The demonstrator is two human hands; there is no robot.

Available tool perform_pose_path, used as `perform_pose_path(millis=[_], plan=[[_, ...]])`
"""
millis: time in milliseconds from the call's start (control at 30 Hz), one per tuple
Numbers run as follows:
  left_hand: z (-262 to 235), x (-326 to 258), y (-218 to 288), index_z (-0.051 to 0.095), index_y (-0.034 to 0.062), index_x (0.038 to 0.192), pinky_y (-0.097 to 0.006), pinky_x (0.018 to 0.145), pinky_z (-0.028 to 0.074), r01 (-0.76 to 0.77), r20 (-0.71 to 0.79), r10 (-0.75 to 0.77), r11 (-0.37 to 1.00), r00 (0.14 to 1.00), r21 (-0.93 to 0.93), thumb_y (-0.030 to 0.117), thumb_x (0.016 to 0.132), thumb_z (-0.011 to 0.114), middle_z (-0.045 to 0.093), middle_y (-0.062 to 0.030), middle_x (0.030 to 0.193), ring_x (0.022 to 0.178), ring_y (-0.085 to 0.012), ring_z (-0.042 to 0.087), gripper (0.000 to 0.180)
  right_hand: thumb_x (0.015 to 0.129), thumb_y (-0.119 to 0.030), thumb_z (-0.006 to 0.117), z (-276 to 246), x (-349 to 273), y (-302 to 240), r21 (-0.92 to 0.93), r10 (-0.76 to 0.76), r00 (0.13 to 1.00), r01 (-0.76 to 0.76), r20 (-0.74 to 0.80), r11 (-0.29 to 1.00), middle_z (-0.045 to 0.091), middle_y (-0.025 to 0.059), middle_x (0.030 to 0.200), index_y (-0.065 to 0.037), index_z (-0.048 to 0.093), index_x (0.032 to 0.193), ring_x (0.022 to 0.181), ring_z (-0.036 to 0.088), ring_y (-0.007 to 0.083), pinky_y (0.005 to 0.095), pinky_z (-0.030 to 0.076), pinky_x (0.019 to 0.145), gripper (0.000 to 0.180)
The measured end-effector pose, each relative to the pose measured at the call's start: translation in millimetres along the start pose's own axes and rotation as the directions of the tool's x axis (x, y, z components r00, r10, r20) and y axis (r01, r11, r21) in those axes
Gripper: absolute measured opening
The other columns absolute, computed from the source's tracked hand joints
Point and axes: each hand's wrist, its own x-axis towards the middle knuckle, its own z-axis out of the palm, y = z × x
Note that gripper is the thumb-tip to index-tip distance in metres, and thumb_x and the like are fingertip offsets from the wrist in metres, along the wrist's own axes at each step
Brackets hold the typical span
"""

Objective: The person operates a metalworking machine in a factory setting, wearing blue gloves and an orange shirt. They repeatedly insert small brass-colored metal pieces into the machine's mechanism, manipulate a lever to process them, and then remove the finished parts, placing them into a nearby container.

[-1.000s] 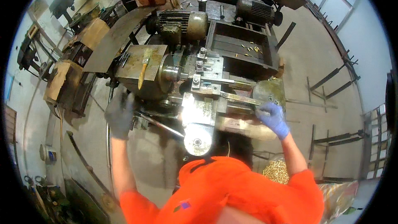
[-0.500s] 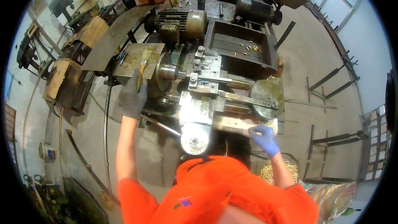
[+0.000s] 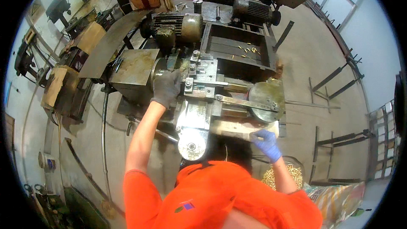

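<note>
My left hand (image 3: 167,88), in a dark grey glove, is closed around a paintbrush, mostly hidden by the glove. The brush's pale bristles (image 3: 185,65) show beyond the fingers, beside the round metal chuck (image 3: 159,70) and the clamping bolts of the tool block (image 3: 205,74). My right hand (image 3: 266,144), in a blue glove, is pinched at the right end of a pale board (image 3: 231,128) on the machine's near side. Whatever its fingertips hold is too small to make out. A crank arm (image 3: 248,102) joins the tool block to a round disc (image 3: 267,100).
A metal tray (image 3: 237,42) behind the tool block holds several brass-coloured pieces. More lie in a basin (image 3: 300,161) below my right forearm, beside a woven sack (image 3: 339,199). An electric motor (image 3: 176,27) stands behind the chuck. A round handwheel part (image 3: 192,146) juts toward me.
My left hand has moved right with the paintbrush, from over the flat metal cover to the chuck. My right hand stays pinched at the board's end. The whole view has shifted slightly.
</note>
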Motion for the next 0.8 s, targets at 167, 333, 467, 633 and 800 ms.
perform_pose_path(millis=[167,333,467,633,800], plan=[[6,-6,-8,0.062,0.0157,0.087,-0.043,0.056,0.046,-0.015,0.14,0.01,0.999,0.99,0.033,0.016,0.079,0.054,0.059,-0.0123,0.067,0.064,-0.032,0.059,0.011,0.073,-0.021,0.071,0,-6,6,0.016,0.082,0.997,-0.082,0.014,0.997,0.066,0.0135,0.075,0.0,0.067,0.077,0.071,0.064,0.0207,0.0313,0.049,0.067,0.022],[-1,7,3,0.063,0.0129,0.083,-0.042,0.059,0.046,-0.016,0.149,0.014,1.0,0.989,0.014,0.015,0.077,0.057,0.06,-0.0136,0.07,0.068,-0.0324,0.059,0.009,0.073,-0.021,0.071,-1,-4,10,0.06,0.078,0.997,-0.077,-0.001,0.995,0.067,0.0136,0.077,0.001,0.067,0.078,0.071,0.064,0.019,0.0302,0.049,0.068,0.022],[-5,30,2,0.066,0.0087,0.089,-0.04,0.061,0.047,-0.017,0.044,0.018,1.0,0.999,-0.025,0.016,0.078,0.061,0.061,-0.016,0.075,0.072,-0.0326,0.06,0.014,0.073,-0.021,0.071,-7,-7,8,0.099,0.103,0.995,-0.103,-0.001,0.99,0.067,0.0129,0.076,0.0,0.067,0.08,0.071,0.064,0.0176,0.0298,0.049,0.068,0.023],[-9,54,-6,0.063,0.0085,0.084,-0.042,0.063,0.047,-0.001,-0.074,-0.002,0.999,0.997,-0.042,0.019,0.081,0.056,0.06,-0.0154,0.074,0.072,-0.0335,0.059,0.012,0.074,-0.02,0.07,-5,-16,26,0.143,0.208,0.978,-0.206,-0.002,0.968,0.067,0.013,0.076,0.0,0.067,0.081,0.071,0.064,0.0168,0.0294,0.05,0.067,0.022],[21,53,-12,0.062,0.0098,0.077,-0.043,0.065,0.047,0.031,0.1,-0.032,0.999,0.995,0.013,0.022,0.079,0.055,0.061,-0.0152,0.075,0.074,-0.0341,0.059,0.014,0.075,-0.021,0.069,-5,-18,23,0.139,0.175,0.984,-0.172,-0.012,0.975,0.067,0.0126,0.075,0.001,0.067,0.082,0.07,0.063,0.0159,0.0289,0.049,0.065,0.023]])
